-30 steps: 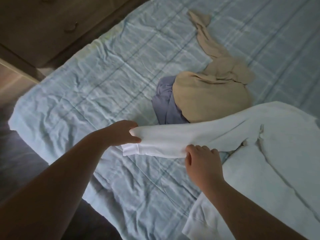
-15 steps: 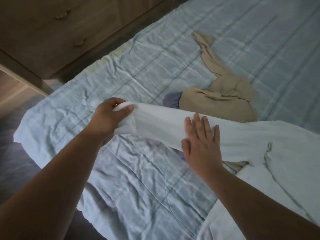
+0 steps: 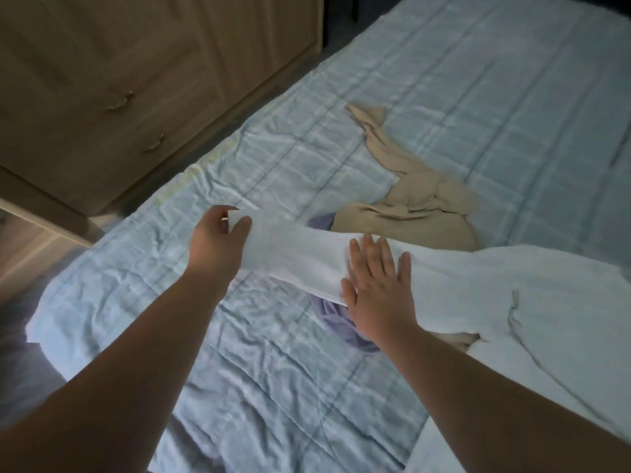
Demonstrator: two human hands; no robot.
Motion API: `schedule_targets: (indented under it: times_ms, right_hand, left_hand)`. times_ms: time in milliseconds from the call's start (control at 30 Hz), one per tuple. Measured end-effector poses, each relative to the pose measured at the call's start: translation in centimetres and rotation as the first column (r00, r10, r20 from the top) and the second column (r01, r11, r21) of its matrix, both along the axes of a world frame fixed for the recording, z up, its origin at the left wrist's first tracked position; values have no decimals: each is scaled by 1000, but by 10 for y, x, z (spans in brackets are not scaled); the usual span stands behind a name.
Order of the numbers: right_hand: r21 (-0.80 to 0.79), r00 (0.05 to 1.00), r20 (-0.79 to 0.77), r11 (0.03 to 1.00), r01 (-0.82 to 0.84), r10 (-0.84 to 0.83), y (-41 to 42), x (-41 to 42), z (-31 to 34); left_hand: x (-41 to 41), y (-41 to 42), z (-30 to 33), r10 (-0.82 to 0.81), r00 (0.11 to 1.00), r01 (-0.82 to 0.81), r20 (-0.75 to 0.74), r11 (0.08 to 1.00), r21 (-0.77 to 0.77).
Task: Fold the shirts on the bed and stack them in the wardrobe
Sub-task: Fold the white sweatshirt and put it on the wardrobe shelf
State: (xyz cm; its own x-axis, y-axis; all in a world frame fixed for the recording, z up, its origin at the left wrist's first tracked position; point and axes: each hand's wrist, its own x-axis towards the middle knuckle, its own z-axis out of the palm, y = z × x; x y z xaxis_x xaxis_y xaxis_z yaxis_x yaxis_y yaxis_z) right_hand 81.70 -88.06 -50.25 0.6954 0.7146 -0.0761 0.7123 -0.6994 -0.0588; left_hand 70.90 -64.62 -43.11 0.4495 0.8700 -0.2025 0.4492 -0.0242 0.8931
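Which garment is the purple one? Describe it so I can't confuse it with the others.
On the blue bedspread, find the white shirt's sleeve stretched between the left hand and the right hand. The purple garment lies bunched under that sleeve, showing on both sides of it, beside the tan garment. It is the only purple piece and mostly covered.

I see a light-brown wooden cabinet [image 3: 112,80] with two curved metal handles [image 3: 119,103] standing up and left of the fingers, a dim strip of wood-look floor [image 3: 24,247] farther left, the room in low light.
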Motion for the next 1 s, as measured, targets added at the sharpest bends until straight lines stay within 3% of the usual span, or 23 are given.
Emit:
schedule_targets:
  times_ms: [300, 567, 800, 1000]
  right_hand:
    - [109, 960, -14, 954, 278, -279, -153, 4, 51]
    - [80, 821, -52, 817, 571, -569, -379, -17, 58]
    - [66, 709, -117, 707, 704, -695, -521, -35, 31]
    - [95, 681, -193, 677, 730, -706, -586, -47, 9]
  left_hand:
    - [102, -191, 68, -193, 958, 188, 211, 981, 42]
    - [190, -474, 58, -478, 815, 509, 327, 861, -10]
    - [192, -657, -2, -675, 717, 687, 173, 726, -14]
    - [178, -733, -59, -810, 583, 809, -60, 586, -43]
